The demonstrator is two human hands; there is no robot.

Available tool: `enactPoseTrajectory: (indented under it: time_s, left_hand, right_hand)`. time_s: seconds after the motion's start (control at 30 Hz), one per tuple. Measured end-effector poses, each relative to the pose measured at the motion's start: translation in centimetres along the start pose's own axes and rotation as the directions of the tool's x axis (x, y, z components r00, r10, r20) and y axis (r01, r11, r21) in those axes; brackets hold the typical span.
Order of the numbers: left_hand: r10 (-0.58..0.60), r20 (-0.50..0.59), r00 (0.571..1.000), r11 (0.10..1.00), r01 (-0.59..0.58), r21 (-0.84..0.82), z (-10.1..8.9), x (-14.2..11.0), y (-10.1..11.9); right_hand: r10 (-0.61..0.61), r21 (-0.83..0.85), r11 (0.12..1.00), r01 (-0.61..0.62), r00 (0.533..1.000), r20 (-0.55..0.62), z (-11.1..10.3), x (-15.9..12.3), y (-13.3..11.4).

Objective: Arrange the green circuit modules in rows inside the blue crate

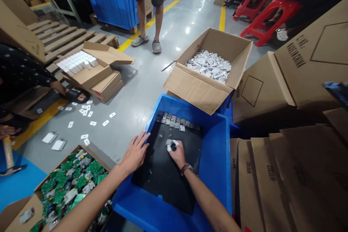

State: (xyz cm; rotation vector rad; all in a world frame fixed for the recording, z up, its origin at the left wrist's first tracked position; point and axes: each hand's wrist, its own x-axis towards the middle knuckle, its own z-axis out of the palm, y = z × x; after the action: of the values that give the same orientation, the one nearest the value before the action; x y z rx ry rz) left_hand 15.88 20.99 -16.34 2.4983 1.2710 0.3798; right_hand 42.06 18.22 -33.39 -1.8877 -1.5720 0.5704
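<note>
My left hand (136,151) lies on the left rim of a blue plastic bin (217,159), its fingers stretched out and holding nothing. Inside the bin, over a black sheet (165,181), my right hand (178,153) pinches a small circuit board (169,142), partly hidden by the fingers. White covers sit on some of those fingertips, and a dark band circles the wrist. Along the far end of the sheet, several similar small circuit boards (174,120) lie side by side in rows.
A carton of green circuit boards (76,174) stands left of the bin. Beyond it is a carton of white plastic parts (210,65). Flattened cartons (261,174) lean at right. White pieces (85,108) litter the floor by a seated person; a hammer (10,159) is at far left.
</note>
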Motion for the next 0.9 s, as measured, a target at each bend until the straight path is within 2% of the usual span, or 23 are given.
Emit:
enactPoseTrajectory:
  time_s: [0.1, 0.23, 0.33, 0.57, 0.7, 0.8, 0.9]
  left_hand:
    - [-0.003, -0.012, 1.0, 1.0, 0.003, -0.006, 0.7, -0.2, -0.5]
    - [-0.013, -0.036, 0.999, 0.998, 0.01, -0.061, 1.4, -0.1, -0.6]
    - [-0.017, -0.047, 0.999, 0.996, 0.013, -0.088, 1.5, -0.1, -0.8]
    - [-0.017, -0.052, 0.998, 0.996, 0.013, -0.085, 1.4, 0.1, -0.9]
    - [-0.022, -0.033, 0.999, 0.996, 0.019, -0.082, 1.1, 0.2, -0.8]
    - [-0.025, -0.017, 1.0, 0.994, 0.023, -0.104, 1.0, 0.3, -0.9]
    - [-0.039, -0.029, 0.999, 0.982, 0.033, -0.188, 0.6, 0.5, -0.6]
  right_hand:
    - [0.202, 0.0, 0.978, -0.206, 0.96, -0.195, -3.4, 2.6, 3.3]
    - [0.253, -0.069, 0.959, -0.276, 0.938, -0.237, -6.0, 5.7, 6.7]
    - [0.265, -0.035, 0.96, -0.279, 0.937, -0.227, -5.8, 7.5, 7.6]
    - [0.281, 0.049, 0.96, -0.277, 0.946, -0.161, -3.6, 9.2, 7.0]
    - [0.331, 0.024, 0.943, -0.333, 0.922, -0.201, -3.1, 9.8, 6.9]
    - [0.308, 0.03, 0.95, -0.31, 0.918, -0.252, -3.2, 9.9, 6.6]
    - [0.278, 0.026, 0.959, -0.283, 0.912, -0.303, -3.1, 9.4, 4.9]
